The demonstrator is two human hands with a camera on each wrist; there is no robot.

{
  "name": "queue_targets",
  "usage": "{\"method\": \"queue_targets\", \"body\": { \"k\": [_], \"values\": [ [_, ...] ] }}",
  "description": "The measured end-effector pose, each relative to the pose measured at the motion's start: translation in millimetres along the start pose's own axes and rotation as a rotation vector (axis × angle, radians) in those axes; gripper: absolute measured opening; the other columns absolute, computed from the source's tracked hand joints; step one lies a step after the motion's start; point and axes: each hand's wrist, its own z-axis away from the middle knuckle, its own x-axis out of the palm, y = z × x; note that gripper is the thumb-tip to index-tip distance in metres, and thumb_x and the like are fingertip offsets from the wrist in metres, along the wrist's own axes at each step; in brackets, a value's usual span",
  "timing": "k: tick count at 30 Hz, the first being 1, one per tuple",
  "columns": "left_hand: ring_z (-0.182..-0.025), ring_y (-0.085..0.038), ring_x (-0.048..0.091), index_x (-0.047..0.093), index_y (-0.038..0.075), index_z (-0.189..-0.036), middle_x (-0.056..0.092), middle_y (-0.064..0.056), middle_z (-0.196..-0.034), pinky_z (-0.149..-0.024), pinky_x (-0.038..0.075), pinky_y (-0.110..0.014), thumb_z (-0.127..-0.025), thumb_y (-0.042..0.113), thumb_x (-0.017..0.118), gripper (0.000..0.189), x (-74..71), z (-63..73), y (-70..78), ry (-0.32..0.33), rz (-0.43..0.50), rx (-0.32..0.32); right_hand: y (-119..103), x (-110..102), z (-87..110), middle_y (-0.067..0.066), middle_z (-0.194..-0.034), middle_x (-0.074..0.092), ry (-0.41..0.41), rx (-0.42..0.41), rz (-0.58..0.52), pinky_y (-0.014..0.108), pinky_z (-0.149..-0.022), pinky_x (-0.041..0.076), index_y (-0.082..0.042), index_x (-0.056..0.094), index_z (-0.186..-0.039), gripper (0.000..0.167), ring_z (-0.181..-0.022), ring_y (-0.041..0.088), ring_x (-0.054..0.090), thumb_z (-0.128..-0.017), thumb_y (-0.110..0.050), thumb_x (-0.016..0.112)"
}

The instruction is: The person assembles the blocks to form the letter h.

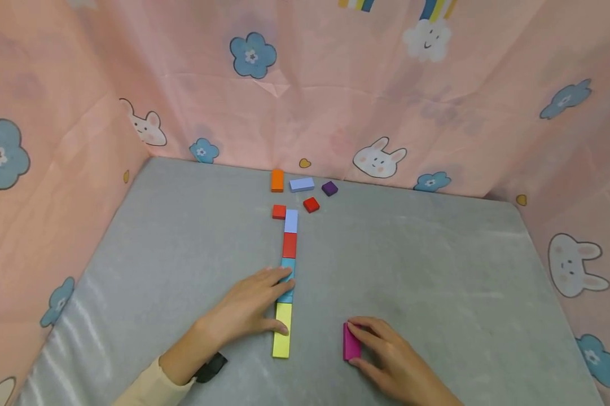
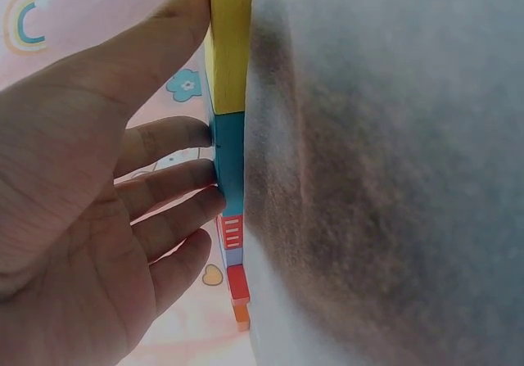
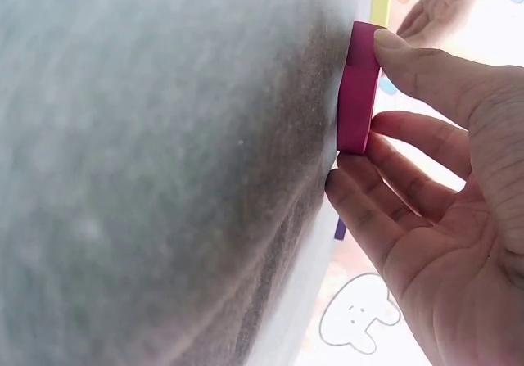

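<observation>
A straight row of blocks runs away from me: a yellow block [image 1: 282,344], a blue block [image 1: 288,297], a red block [image 1: 289,246] and a light-blue block [image 1: 291,221]. My left hand [image 1: 249,304] rests on this row, fingertips on the blue block and thumb on the yellow one; the left wrist view has its fingers nearly straight. To the right of the row, my right hand [image 1: 391,355] pinches a magenta block [image 3: 358,108] between thumb and fingers, at the grey cloth. A small red block [image 1: 279,212] touches the left side of the row's far end.
Beyond the row lie an orange block [image 1: 277,181], another light-blue block [image 1: 302,184], a purple block [image 1: 329,188] and a second small red block [image 1: 311,204]. Grey cloth [image 1: 437,270] covers the table, and a pink printed curtain [image 1: 315,101] stands along its back and sides.
</observation>
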Motion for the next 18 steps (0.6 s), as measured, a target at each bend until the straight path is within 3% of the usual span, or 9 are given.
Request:
{"method": "queue_targets", "body": {
  "k": [18],
  "values": [
    [-0.151, -0.031, 0.050, 0.061, 0.004, -0.147, 0.053, -0.014, -0.161, -0.131, 0.039, -0.043, -0.077, 0.049, 0.092, 0.089, 1.0, -0.2, 0.1, 0.009, 0.006, 0.009, -0.6, -1.3, 2.2, -0.005, -0.140, 0.064, -0.004, 0.040, 0.006, -0.003, -0.111, 0.035, -0.014, 0.069, -0.140, 0.066, -0.122, 0.011, 0.064, -0.080, -0.025, 0.094]
  ]
}}
